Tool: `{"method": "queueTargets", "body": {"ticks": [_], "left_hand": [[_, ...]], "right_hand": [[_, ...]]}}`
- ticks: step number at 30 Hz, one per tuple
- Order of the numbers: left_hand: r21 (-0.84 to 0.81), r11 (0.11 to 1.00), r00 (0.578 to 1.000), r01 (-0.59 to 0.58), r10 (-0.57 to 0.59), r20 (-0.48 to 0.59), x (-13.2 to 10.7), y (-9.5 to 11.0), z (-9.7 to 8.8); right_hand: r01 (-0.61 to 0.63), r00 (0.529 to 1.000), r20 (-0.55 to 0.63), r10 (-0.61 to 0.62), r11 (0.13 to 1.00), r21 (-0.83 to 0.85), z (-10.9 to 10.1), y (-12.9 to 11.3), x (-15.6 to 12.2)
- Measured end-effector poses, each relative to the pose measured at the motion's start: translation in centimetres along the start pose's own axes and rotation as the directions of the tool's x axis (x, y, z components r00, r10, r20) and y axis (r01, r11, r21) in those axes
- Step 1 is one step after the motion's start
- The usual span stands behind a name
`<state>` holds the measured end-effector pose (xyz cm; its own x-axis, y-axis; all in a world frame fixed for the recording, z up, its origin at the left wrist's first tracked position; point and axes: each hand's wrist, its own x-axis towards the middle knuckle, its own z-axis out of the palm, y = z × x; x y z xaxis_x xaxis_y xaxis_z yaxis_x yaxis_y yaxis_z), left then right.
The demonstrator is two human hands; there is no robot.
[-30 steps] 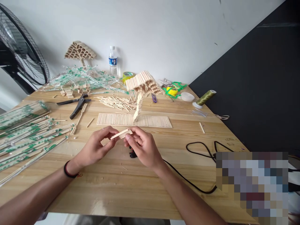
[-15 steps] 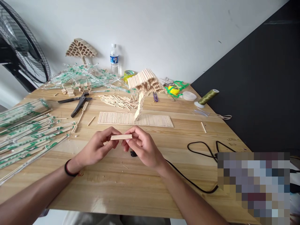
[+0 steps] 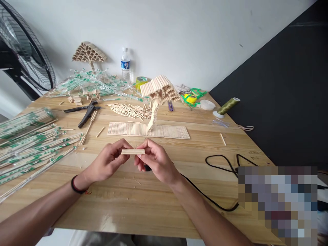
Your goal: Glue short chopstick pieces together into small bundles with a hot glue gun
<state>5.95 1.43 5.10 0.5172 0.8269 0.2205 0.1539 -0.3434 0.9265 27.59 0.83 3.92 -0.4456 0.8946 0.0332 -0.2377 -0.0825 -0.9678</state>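
Note:
My left hand (image 3: 107, 163) and my right hand (image 3: 155, 160) pinch the two ends of a short bundle of glued wooden sticks (image 3: 133, 151), held level just above the wooden table (image 3: 143, 201). Beyond the hands lies a flat mat of sticks (image 3: 128, 129), and a stick-built tree model (image 3: 158, 91) stands on it. A small black object (image 3: 147, 168) with a black cable (image 3: 205, 198) lies on the table under my right hand.
Wrapped chopsticks (image 3: 28, 147) are heaped at the left. Black cutters (image 3: 87, 112), loose cut sticks (image 3: 128, 111), a second stick model (image 3: 89, 54), a water bottle (image 3: 125, 65), tape (image 3: 140, 82) and a thread spool (image 3: 228, 106) lie farther back. A fan (image 3: 23, 51) stands at far left.
The stick bundle was tilted, right end up; both hands have turned it level and lowered it slightly. The view shifted a little.

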Motion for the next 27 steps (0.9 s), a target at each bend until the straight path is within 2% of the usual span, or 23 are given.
{"method": "queueTargets", "body": {"ticks": [6, 14, 19, 27], "left_hand": [[0.079, 0.997, 0.999, -0.008, 0.011, -0.038, -0.4, -0.5, 0.2], [0.044, 0.996, 0.997, -0.077, 0.077, -0.013, -0.3, 0.5, 0.4], [0.005, 1.000, 0.999, -0.026, 0.026, -0.036, -0.2, -0.2, 0.5], [0.228, 0.974, 0.997, -0.005, 0.023, -0.077, 0.1, -0.4, 0.4]], "right_hand": [[0.028, 0.999, -0.026, -0.029, 0.999, -0.031, 0.2, 0.0, -0.1], [0.054, 0.998, -0.037, -0.055, 0.998, -0.035, 0.7, 0.0, -0.4], [0.089, 0.993, -0.069, -0.093, 0.994, -0.055, 0.5, 0.3, -0.3], [0.164, 0.977, -0.103, -0.187, 0.966, -0.200, 0.4, 0.3, -0.2]]}}
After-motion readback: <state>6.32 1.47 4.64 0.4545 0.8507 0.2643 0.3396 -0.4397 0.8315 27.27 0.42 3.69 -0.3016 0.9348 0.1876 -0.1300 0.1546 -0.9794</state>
